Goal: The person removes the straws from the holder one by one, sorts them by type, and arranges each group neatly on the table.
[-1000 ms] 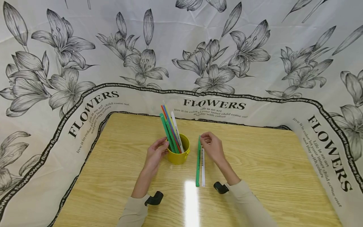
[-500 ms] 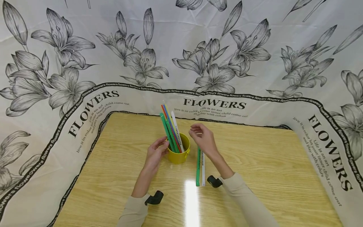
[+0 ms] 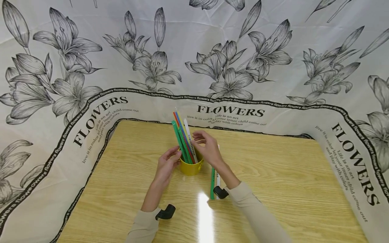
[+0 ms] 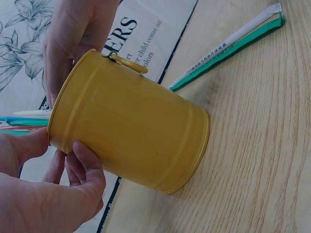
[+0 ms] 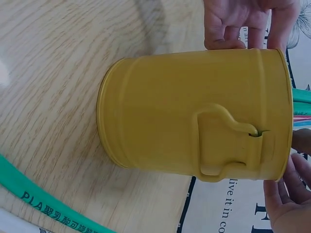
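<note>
A small yellow metal bucket stands on the table with several straws leaning in it, some in green or white wrappers, others red, blue and yellow. My left hand holds its left rim, thumb at the edge and fingers against the outer wall, as the left wrist view shows. At the right rim is my right hand, its fingers loosely bent close beside the white wrapped straw. Its fingertips show right at the rim in the right wrist view. Part of the bucket's mouth is hidden behind this hand.
A green wrapped straw and a white wrapped straw lie side by side on the wooden table, right of the bucket and partly under my right forearm. A folding handle hangs on the bucket's side. A flower-printed cloth surrounds the table.
My right hand has left the far end of the straws on the table and moved left to the bucket's rim. My left hand and the bucket have stayed in place.
</note>
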`<state>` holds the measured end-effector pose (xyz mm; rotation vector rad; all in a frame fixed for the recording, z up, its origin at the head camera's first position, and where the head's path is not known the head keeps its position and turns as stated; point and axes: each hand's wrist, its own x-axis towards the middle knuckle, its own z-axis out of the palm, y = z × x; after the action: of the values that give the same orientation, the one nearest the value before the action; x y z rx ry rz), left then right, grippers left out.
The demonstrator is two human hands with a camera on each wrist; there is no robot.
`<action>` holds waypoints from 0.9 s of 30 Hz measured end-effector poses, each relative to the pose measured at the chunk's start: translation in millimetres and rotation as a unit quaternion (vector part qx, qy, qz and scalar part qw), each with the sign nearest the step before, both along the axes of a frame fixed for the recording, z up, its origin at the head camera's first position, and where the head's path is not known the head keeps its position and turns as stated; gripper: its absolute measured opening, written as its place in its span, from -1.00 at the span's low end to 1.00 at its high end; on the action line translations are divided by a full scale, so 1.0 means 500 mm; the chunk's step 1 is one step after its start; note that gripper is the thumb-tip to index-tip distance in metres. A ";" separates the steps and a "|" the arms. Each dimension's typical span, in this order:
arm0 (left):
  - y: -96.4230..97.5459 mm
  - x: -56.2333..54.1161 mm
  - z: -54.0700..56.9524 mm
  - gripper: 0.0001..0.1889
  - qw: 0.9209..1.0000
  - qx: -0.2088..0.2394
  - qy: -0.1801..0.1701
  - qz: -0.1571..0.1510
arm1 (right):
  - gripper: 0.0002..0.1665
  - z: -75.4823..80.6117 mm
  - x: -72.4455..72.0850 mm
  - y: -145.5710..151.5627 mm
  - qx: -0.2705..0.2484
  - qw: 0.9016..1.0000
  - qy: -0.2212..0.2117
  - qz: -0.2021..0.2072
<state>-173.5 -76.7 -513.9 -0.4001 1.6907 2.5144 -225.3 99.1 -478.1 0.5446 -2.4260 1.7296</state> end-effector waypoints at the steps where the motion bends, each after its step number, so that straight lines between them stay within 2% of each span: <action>1: 0.000 -0.001 -0.001 -0.61 1.000 -0.001 0.001 0.000 | -0.62 -0.001 -0.002 -0.003 0.003 1.000 0.001 0.001; 7: -0.001 0.001 -0.002 -0.63 1.000 -0.001 -0.002 0.003 | -0.63 -0.002 -0.005 -0.013 0.044 0.999 0.005 0.003; 10: -0.002 0.002 -0.002 -0.63 1.000 0.001 0.000 -0.001 | -0.66 0.000 -0.004 -0.010 0.046 0.999 0.002 -0.009; 17: -0.004 0.006 0.002 -0.62 1.000 0.002 0.003 -0.009 | -0.74 0.014 -0.001 0.014 0.004 1.000 0.008 -0.021; 24: -0.003 0.006 0.001 -0.62 1.000 0.005 0.007 -0.011 | -0.70 0.048 0.006 0.042 -0.059 0.997 -0.031 -0.038; 27: -0.004 0.005 -0.001 -0.61 1.000 0.002 0.008 -0.011 | -0.70 0.044 -0.002 0.058 -0.075 0.995 -0.038 -0.048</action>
<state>-170.9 -78.5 -514.4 -0.3587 1.6855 2.5114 -226.2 128.0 -456.3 0.3449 -2.3047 1.9037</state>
